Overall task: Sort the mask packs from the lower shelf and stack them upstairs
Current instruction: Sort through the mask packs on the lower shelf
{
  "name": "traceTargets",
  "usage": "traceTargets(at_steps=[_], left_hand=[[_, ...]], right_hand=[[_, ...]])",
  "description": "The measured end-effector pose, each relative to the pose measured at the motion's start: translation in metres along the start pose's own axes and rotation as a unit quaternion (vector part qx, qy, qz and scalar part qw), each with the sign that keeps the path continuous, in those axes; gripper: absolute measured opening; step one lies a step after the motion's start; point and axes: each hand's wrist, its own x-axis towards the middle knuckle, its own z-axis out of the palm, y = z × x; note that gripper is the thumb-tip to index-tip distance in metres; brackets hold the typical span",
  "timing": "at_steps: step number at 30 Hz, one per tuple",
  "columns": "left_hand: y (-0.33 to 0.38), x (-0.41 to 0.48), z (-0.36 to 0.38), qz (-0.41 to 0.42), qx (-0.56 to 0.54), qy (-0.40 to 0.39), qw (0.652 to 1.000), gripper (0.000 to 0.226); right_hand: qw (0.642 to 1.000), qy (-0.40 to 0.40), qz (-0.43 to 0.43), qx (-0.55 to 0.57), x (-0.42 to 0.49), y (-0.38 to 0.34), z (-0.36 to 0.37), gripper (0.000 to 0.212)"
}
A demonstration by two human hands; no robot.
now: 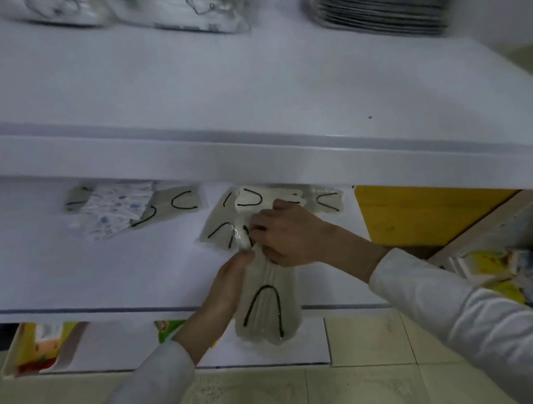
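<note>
On the white lower shelf (73, 274) lie several clear mask packs with black ear loops. My left hand (230, 281) pinches the top of one grey mask pack (267, 307) that hangs over the shelf's front edge. My right hand (280, 232) presses down on the same bunch where it meets other packs (219, 228) lying flat. More packs lie further back: a white one (252, 196), one at the right (329, 201), and a patterned pack (113, 210) at the left. The upper shelf (249, 85) holds white mask packs (193, 13) at its back.
A stack of dark grey flat items (386, 4) stands at the upper shelf's back right. A yellow panel (412, 209) sits right of the lower shelf. Colourful packages (513, 275) lie at the far right and below (37, 347) on a lower level. Tiled floor (369, 385) underneath.
</note>
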Motion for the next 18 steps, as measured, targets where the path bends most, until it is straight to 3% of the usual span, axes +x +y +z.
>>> traceTargets(at_steps=[3, 6, 9, 10, 12, 13, 15, 18], left_hand=[[0.002, -0.012, -0.01, 0.029, 0.026, -0.031, 0.999, 0.041], [0.002, -0.033, -0.015, 0.072, 0.041, -0.001, 0.997, 0.035], [0.009, -0.068, -0.021, 0.113, -0.011, 0.044, 0.992, 0.031], [0.012, -0.084, -0.023, 0.128, -0.029, 0.064, 0.989, 0.032], [0.023, -0.12, -0.027, 0.163, -0.073, 0.068, 0.981, 0.038], [0.032, -0.137, -0.026, 0.178, -0.092, 0.057, 0.978, 0.041], [0.052, -0.161, -0.023, 0.207, -0.121, 0.034, 0.97, 0.042], [0.098, -0.183, -0.009, 0.258, -0.155, 0.014, 0.954, 0.037]], right_hand=[[0.997, 0.071, 0.014, 0.039, 0.005, -0.017, -0.014, 0.028], [0.988, 0.142, 0.034, 0.056, 0.004, -0.034, -0.031, 0.04], [0.947, 0.208, 0.179, 0.169, -0.02, -0.06, -0.058, 0.055], [0.909, 0.213, 0.249, 0.257, -0.032, -0.069, -0.07, 0.065], [0.783, 0.195, 0.361, 0.467, -0.058, -0.09, -0.094, 0.077], [0.712, 0.191, 0.391, 0.551, -0.071, -0.099, -0.105, 0.082], [0.612, 0.167, 0.4, 0.662, -0.091, -0.11, -0.118, 0.095], [0.599, 0.165, 0.36, 0.696, -0.09, -0.115, -0.144, 0.086]])
